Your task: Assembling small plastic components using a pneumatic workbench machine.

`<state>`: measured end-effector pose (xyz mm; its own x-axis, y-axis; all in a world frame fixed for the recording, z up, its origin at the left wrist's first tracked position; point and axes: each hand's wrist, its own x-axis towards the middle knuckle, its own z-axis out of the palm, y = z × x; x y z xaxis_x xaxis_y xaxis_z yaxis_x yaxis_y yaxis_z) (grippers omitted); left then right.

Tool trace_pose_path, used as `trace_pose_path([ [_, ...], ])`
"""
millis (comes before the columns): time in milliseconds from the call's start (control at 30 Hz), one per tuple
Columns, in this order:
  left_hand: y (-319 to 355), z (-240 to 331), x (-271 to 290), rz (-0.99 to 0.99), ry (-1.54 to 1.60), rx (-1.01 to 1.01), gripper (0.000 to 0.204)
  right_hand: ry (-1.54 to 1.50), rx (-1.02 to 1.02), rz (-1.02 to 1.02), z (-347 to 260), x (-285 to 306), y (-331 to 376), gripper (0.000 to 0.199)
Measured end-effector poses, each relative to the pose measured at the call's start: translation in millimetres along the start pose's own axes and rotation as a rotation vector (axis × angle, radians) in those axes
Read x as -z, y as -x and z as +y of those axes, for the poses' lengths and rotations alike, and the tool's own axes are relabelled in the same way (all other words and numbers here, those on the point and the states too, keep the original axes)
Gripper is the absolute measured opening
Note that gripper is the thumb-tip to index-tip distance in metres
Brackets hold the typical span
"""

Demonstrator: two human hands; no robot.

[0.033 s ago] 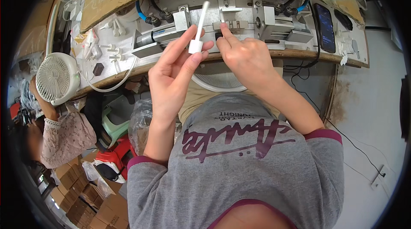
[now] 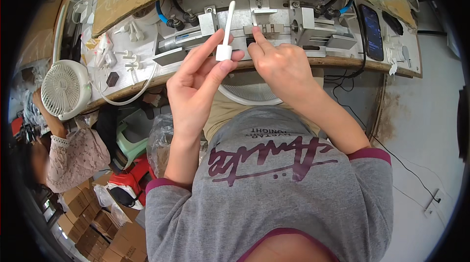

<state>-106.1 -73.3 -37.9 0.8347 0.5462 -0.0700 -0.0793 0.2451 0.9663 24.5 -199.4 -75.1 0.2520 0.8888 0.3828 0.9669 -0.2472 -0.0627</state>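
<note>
Cap of ribbed white plastic [image 2: 223, 53] sits pinched in left hand [image 2: 192, 88], apparently to keep its slender stem [image 2: 229, 22] clear; right hand [image 2: 283, 68] extends index finger to silver metal block [image 2: 272, 29], grasp undeterminable.

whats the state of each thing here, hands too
left hand: holding the white ribbed cap
white ribbed cap: held, stem attached
right hand: index finger extended to the slotted metal block, other fingers curled
smartphone: screen lit
desk fan: upright, on or off unclear
wall socket: cable plugged in
</note>
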Motion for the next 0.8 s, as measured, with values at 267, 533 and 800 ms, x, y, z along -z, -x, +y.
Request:
trace_pose_path([
  [267,-7,-14,7,0.023,-0.770,-0.542,0.033,-0.294,-0.113,0.167,49,51,-45,0.026],
  [533,-17,-56,-15,-0.120,-1.233,-0.692,0.029,-0.110,-0.447,-0.150,105,63,-145,0.030],
  [800,-33,-52,-12,-0.212,-1.353,-0.737,0.026,-0.617,-0.314,0.243,88,84,-107,0.023],
])
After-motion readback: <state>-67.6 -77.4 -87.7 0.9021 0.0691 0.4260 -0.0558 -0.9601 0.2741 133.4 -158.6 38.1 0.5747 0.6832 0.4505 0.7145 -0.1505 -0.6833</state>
